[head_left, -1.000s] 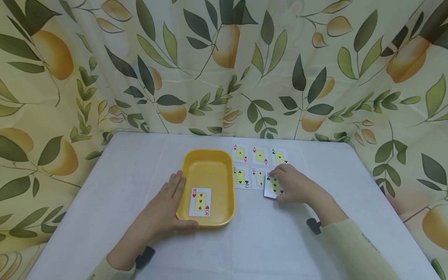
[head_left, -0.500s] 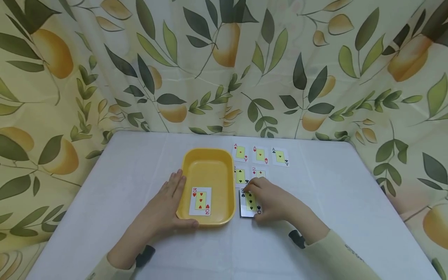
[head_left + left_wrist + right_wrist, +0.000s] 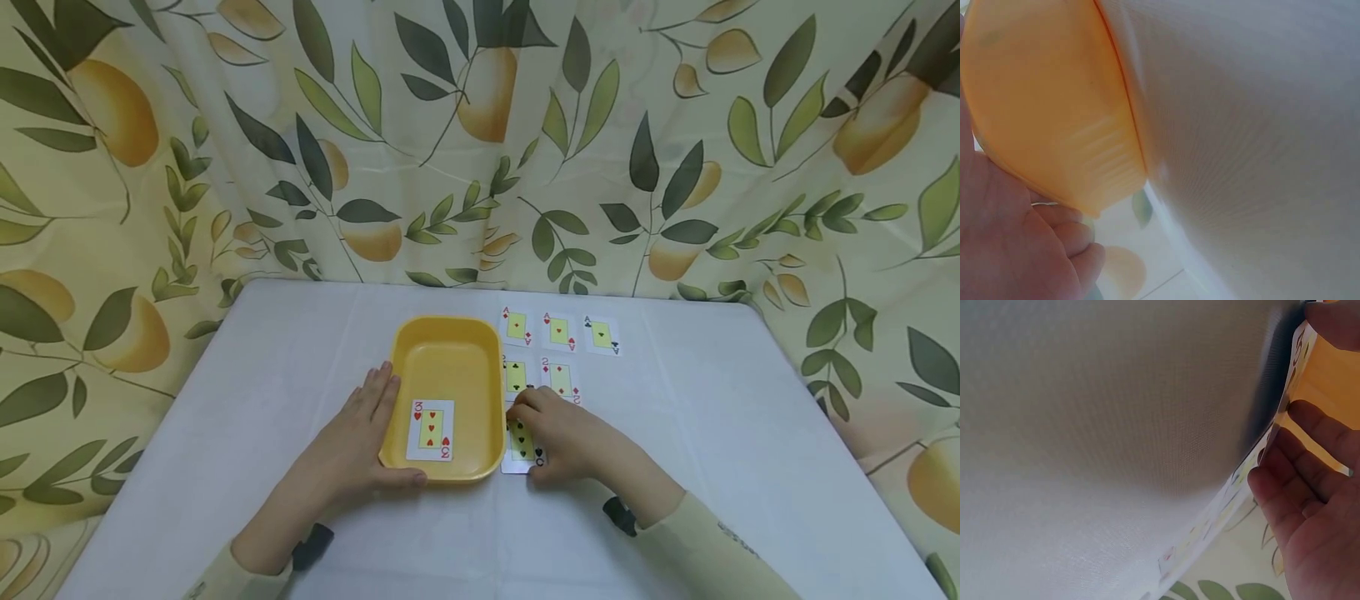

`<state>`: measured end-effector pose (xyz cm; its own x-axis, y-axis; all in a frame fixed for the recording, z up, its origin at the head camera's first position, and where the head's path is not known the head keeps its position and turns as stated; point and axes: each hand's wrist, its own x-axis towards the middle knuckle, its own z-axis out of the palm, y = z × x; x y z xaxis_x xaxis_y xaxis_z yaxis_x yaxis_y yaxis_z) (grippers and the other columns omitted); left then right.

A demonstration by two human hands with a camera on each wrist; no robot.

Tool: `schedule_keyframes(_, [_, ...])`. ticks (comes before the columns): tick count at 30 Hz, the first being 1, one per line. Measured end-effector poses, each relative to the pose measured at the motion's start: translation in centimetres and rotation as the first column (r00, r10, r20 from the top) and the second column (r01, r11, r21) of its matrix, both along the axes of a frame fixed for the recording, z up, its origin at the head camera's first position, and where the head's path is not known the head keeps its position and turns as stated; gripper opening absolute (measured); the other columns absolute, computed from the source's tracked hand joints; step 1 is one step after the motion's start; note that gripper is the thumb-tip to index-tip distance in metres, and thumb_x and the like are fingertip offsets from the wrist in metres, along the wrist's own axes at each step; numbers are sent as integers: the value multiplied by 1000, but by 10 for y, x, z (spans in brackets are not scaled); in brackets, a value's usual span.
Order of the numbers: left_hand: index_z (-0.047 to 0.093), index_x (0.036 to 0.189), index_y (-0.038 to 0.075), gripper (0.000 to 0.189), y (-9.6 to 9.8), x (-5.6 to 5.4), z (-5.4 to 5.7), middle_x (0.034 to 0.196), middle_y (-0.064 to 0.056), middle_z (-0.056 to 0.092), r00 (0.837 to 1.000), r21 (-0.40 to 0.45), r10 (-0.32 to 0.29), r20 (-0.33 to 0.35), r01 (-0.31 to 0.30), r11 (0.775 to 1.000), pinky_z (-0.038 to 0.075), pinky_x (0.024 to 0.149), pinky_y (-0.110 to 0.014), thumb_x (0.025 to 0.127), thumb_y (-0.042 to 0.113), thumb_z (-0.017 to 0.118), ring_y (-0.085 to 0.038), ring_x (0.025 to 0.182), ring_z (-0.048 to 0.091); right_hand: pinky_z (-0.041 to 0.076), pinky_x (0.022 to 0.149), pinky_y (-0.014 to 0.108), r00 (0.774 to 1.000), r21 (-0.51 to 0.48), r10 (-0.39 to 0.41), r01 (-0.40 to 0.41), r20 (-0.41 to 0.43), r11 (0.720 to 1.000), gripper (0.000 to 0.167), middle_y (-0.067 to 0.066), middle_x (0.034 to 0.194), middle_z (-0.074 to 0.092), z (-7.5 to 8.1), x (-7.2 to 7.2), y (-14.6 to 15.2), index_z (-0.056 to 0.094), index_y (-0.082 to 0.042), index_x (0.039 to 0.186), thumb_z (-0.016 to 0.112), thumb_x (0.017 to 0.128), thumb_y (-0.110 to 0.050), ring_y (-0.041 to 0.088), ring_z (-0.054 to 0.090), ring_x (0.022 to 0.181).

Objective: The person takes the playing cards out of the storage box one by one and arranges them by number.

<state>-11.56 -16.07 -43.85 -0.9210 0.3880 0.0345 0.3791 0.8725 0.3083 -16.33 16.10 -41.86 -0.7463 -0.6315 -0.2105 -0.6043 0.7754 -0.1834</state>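
My right hand [image 3: 561, 433] holds a black three playing card [image 3: 522, 446] by its edges, low over the cloth right beside the yellow tray [image 3: 447, 332]. Thumb and fingertips grip that card [image 3: 1297, 362] in the right wrist view, with the card close to the tabletop. My left hand [image 3: 356, 446] rests against the tray's left side, fingers straight along the rim and thumb at the near edge. Inside the tray lies a three of hearts [image 3: 431, 430], face up. The tray wall [image 3: 1054, 94] fills much of the left wrist view beside my palm.
Face-up cards lie right of the tray. The back row has an ace of diamonds [image 3: 517, 326], an ace of hearts [image 3: 559, 332] and an ace of clubs [image 3: 602, 336]. Before them lie a two of clubs [image 3: 515, 373] and a two of diamonds [image 3: 560, 377]. A patterned curtain [image 3: 450, 167] hangs behind.
My right hand has carried the black three from the right side of the second row leftward and nearer, to beside the tray. This uncovers the two of diamonds. My left hand has stayed put.
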Motion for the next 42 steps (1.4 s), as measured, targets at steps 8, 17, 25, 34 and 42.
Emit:
schedule_keyframes(8, [12, 158, -1, 139, 0, 0, 1, 168, -16, 1, 1000, 3, -5, -11, 5, 1000, 18, 124, -47, 65, 92, 57, -33, 154, 6, 51, 98, 32, 999, -6, -32, 32, -6, 999, 73, -5, 131, 53, 5, -2, 2, 61, -22, 131, 86, 65, -40, 13, 46, 116])
schedule_keyframes(17, [13, 159, 0, 140, -1, 0, 2, 168, -15, 1, 1000, -3, -8, -14, 8, 1000, 20, 123, -48, 65, 95, 52, -33, 154, 7, 51, 102, 33, 992, -115, -18, 4, -127, 993, 71, -3, 132, 51, 41, -11, 3, 59, -14, 132, 81, 68, -32, 16, 47, 124])
schedule_keyframes(25, [13, 159, 1, 139, -2, -1, 0, 168, -13, -1, 1000, 0, -8, -8, 8, 1000, 19, 124, -47, 64, 96, 51, -32, 155, 5, 49, 103, 30, 994, -150, 48, -62, -97, 987, 75, -5, 134, 51, 60, -9, -32, 56, -17, 137, 81, 69, -37, 13, 45, 125])
schedule_keyframes(34, [15, 158, 0, 137, -2, 0, -2, 168, -15, 3, 999, 0, -20, -35, 20, 1000, 22, 123, -49, 66, 95, 48, -34, 154, 10, 48, 104, 29, 991, -90, 130, -132, -25, 987, 79, -2, 132, 52, 37, -7, -75, 55, -14, 140, 79, 70, -41, 15, 46, 119])
schedule_keyframes(42, [15, 158, -1, 136, -2, 0, 0, 168, -16, 3, 998, -9, -31, -45, 30, 999, 23, 122, -50, 67, 96, 46, -35, 154, 11, 47, 103, 27, 989, -32, 150, -149, 19, 988, 83, -2, 128, 52, 17, -8, -98, 55, -14, 141, 85, 70, -45, 15, 45, 114])
